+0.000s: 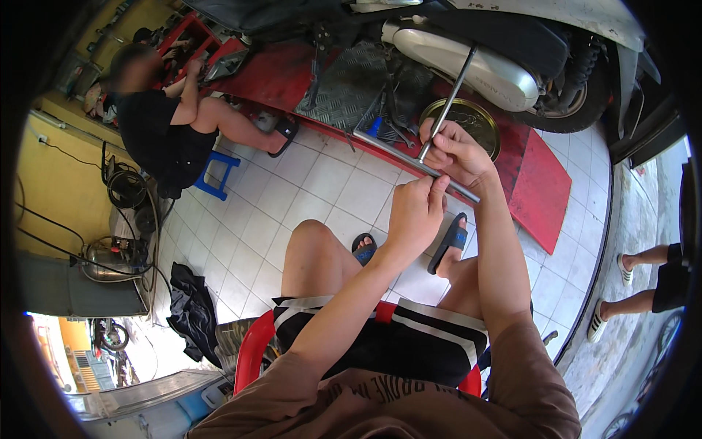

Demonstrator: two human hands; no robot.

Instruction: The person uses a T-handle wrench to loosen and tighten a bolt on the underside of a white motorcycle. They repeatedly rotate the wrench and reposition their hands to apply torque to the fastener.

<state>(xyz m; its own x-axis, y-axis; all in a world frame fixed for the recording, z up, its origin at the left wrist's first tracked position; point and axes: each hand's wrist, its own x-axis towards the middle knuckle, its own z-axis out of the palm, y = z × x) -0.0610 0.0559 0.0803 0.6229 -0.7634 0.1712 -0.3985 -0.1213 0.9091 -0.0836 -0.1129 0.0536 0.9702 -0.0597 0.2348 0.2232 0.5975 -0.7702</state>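
Both my hands are on a metal T-handle wrench (455, 91). My left hand (418, 212) pinches its crossbar, the thumb and fingers closed near the bar's right part. Close to the joint with the crossbar, my right hand (459, 152) is closed round the shaft. The shaft's dark tip overlaps the silver side cover (468, 66) of a raised scooter; I cannot tell whether they touch. Below the cover, a round yellowish metal pan (488, 126) sits partly behind my right hand.
The scooter's rear wheel (567, 106) is at the upper right, over a red lift platform (537, 194). Hand tools and a blue object (375, 126) lie on its plate. A co-worker (157, 121) sits far left near a blue stool (218, 175). Black cloth (191, 311) lies on the tiles.
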